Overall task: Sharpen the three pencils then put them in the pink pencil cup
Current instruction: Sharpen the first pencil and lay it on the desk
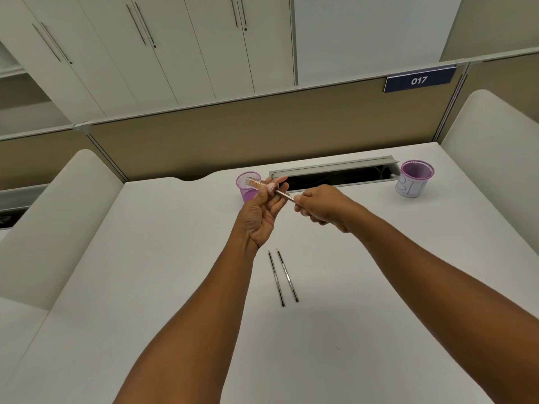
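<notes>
I hold 1 pencil [285, 195] in the air above the white bench [175, 272], its long axis running from my right hand up and to the left into the sharpener [259, 183]. Its tip end is hidden inside the sharpener's pink collar, so the point faces left and away from me. My right hand [323, 208] is curled tightly round the pencil's rear end, fingers wrapped under and thumb on top. My left hand [262, 211] grips the sharpener, a clear tube with shavings inside, between thumb and fingertips, with the other fingers loosely spread behind it; the tube lies along the same line as the pencil.

2 more pencils [283, 277] lie on the bench just nearer me than my hands, side by side and almost parallel, a little apart, long axes running away from me with their tips pointing to the far edge.

I count 2 mesh cups: the pink pencil cup [246, 195] stands upright directly behind the sharpener, and 1 purple cup [414, 179] with a paper label stands well off to the right beside the open cable tray [335, 173].
</notes>
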The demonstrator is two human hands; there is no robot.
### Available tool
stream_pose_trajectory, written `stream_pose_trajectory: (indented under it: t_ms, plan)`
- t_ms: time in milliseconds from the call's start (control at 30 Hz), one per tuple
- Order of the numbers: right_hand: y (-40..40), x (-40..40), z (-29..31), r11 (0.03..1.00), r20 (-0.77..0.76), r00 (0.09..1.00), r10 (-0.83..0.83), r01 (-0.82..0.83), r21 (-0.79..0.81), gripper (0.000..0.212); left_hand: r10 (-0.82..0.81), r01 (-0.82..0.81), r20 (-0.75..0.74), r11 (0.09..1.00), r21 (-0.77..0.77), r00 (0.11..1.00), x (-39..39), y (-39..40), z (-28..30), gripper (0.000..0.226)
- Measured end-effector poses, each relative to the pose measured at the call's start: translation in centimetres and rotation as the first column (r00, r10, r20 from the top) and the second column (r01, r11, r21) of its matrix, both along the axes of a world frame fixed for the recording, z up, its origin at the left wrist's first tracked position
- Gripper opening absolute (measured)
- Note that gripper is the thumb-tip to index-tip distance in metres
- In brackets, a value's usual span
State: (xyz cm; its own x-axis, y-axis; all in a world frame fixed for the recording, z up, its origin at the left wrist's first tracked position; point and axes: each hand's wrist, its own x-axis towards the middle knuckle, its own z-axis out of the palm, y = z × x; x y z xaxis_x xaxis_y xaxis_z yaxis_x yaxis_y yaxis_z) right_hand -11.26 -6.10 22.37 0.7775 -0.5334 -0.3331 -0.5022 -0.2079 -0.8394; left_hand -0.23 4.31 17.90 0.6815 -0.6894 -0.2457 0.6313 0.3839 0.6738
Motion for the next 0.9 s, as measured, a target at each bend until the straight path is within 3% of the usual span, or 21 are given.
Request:
stream_pose_trajectory:
  t_ms: [133, 233, 367, 633, 900]
  plan:
    - [-0.5, -0.6, -1.7, 0.977, 0.052, 0.998, 0.018, -0.007, -0.213, 0.027, 0.011, -0.012, -0.023, 0.999, -0.030, 1.000, 0.3, 0.2, -0.1, 0.022]
    - [-0.6, -0.7, -2.6, 0.968, 0.074, 0.997, 0.011, 0.008, -0.252, 0.024, 0.010, -0.012, -0.037, 0.999, -0.035, 0.999, 0.3, 0.2, -0.2, 0.030]
    - [-0.7, -0.7, -3.1, 0.962, 0.099, 0.995, 0.019, 0.008, -0.271, 0.021, -0.001, -0.001, -0.043, 0.999, -0.034, 0.999, 0.2, 0.2, -0.3, 0.021]
    - [-1.0, -0.9, -3.7, 0.978, 0.142, 0.990, 0.013, 0.017, -0.209, 0.017, 0.016, -0.019, -0.057, 0.999, -0.042, 0.998, 0.3, 0.2, -0.3, 0.043]
    - [-1.9, -0.8, -7.6, 0.987, 0.113, 0.984, -0.137, 0.146, -0.073, 0.013, 0.053, -0.064, -0.179, 0.996, -0.055, 0.982, 0.8, 1.1, -2.3, 0.033]
